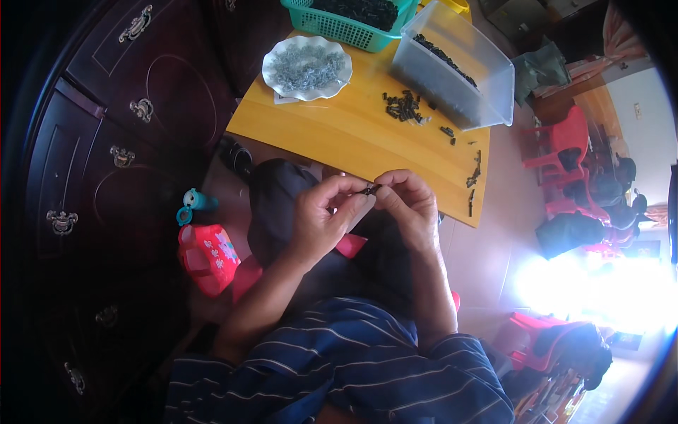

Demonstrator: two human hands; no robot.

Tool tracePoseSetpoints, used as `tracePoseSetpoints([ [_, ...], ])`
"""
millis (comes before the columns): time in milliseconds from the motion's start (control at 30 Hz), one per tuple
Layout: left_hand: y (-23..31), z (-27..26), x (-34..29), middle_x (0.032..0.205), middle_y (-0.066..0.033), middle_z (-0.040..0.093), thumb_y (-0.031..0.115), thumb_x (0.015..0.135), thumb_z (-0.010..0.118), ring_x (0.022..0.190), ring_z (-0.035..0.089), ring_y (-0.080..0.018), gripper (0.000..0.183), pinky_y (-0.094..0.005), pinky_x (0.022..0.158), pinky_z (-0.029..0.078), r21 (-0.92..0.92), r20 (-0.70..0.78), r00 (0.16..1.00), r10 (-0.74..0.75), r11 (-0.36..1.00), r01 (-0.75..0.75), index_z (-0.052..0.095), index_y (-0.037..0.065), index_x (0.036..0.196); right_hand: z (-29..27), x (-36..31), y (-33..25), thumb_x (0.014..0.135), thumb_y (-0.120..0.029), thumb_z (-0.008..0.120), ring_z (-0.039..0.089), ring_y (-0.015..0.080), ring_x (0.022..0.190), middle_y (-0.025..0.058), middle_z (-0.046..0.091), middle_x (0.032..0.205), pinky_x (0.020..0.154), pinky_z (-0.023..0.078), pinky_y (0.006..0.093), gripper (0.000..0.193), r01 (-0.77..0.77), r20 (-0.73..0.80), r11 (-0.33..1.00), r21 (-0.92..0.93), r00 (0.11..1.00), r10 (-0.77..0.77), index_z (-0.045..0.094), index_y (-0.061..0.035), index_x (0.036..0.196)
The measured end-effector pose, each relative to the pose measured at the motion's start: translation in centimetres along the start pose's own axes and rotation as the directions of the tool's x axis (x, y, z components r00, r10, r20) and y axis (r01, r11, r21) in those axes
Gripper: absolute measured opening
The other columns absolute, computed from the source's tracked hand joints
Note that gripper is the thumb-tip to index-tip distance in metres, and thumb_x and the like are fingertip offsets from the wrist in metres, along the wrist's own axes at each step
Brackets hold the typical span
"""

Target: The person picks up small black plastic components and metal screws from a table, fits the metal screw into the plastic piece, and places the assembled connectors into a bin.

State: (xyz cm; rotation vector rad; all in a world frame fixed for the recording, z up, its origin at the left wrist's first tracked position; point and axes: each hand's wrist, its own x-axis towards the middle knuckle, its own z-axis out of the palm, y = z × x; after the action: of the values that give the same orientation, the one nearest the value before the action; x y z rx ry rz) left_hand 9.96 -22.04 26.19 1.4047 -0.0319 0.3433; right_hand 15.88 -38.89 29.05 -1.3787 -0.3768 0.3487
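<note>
Both my hands meet over my lap, just off the front edge of the yellow wooden table (pixel 311 141). Between their fingertips is a small black part (pixel 369 189), too small to tell its kind. My left hand (pixel 326 215) pinches one end of it, and my right hand (pixel 411 208) pinches the other. On the tabletop beyond them lies a heap of small black pieces (pixel 404 107). More black pieces (pixel 474 172) lie in a loose row along the right edge. A white scalloped plate (pixel 270 79) holds a pile of small clear pieces (pixel 308 66).
A translucent plastic bin (pixel 470 106) with black pieces stands at the table's far right, beside a green basket (pixel 339 27) of black pieces. Dark cabinets (pixel 169 78) rise at the left. A red bag (pixel 210 260) and a turquoise bottle (pixel 201 201) are on the floor. Red chairs (pixel 565 145) stand at right.
</note>
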Motion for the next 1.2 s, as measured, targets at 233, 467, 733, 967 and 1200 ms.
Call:
tracePoseSetpoints([
  [233, -0.1, 0.1, 0.0, 0.086, -0.0032, 0.073, -0.002, 0.093, 0.072, 0.076, 0.069, -0.0062, 0.013, -0.0225, 0.067, 0.055, 0.088, -0.013, 0.999, 0.043, 0.995, -0.042, 0.07, -0.002, 0.106, -0.1, -0.1, 0.0, 0.098, -0.001, 0.069, 0.065, 0.0069, 0.087, 0.0018, 0.071, 0.094, 0.08, 0.052, 0.0243, 0.009, 0.001, -0.024, 0.998, -0.063, 1.0, -0.002, 0.069, -0.0004, 0.107],
  [467, 0.0, -0.1, 0.1, 0.081, -0.0037, 0.073, -0.001, 0.093, 0.073, 0.075, 0.07, -0.0064, 0.011, -0.0224, 0.066, 0.055, 0.136, 0.003, 0.997, 0.074, 0.988, -0.074, 0.071, -0.002, 0.104, -1.3, 0.1, -0.6, 0.093, 0.003, 0.073, 0.068, 0.0111, 0.093, 0.005, 0.073, 0.098, 0.085, 0.053, 0.0263, 0.009, 0.098, 0.069, 0.893, -0.439, 0.995, -0.075, 0.07, 0.0004, 0.1],
  [733, -0.3, -0.2, 0.1, 0.082, -0.0073, 0.074, -0.002, 0.09, 0.074, 0.074, 0.072, -0.01, 0.01, -0.0243, 0.065, 0.054, 0.214, 0.043, 0.996, 0.08, 0.973, -0.087, 0.071, -0.001, 0.1, -1.0, 0.5, -1.7, 0.089, 0.0, 0.076, 0.073, 0.0174, 0.079, 0.0092, 0.075, 0.089, 0.073, 0.057, 0.0295, 0.007, 0.371, 0.213, 0.702, -0.608, 0.928, -0.306, 0.073, -0.0006, 0.094],
  [967, -0.2, 0.3, 0.4, 0.086, -0.0127, 0.072, -0.007, 0.083, 0.074, 0.074, 0.072, -0.0263, 0.013, -0.0324, 0.065, 0.055, 0.438, 0.1, 0.906, 0.411, 0.8, -0.411, 0.068, 0.0, 0.093, -2.0, -0.2, -0.4, 0.093, -0.001, 0.074, 0.069, 0.0118, 0.075, 0.0077, 0.074, 0.086, 0.069, 0.055, 0.0259, 0.006, 0.072, 0.112, 0.924, -0.376, 0.993, -0.032, 0.072, 0.0024, 0.097],
  [1200, -0.4, -0.2, 0.2, 0.083, -0.0083, 0.073, -0.003, 0.091, 0.071, 0.073, 0.071, -0.0127, 0.008, -0.0261, 0.064, 0.054, 0.256, 0.147, 0.98, 0.134, 0.952, -0.169, 0.069, -0.002, 0.099, -2.3, -0.9, 0.1, 0.092, 0.002, 0.074, 0.069, 0.0126, 0.083, 0.0061, 0.074, 0.089, 0.077, 0.056, 0.0281, 0.003, 0.124, 0.126, 0.876, -0.467, 0.989, -0.073, 0.071, 0.0004, 0.093],
])
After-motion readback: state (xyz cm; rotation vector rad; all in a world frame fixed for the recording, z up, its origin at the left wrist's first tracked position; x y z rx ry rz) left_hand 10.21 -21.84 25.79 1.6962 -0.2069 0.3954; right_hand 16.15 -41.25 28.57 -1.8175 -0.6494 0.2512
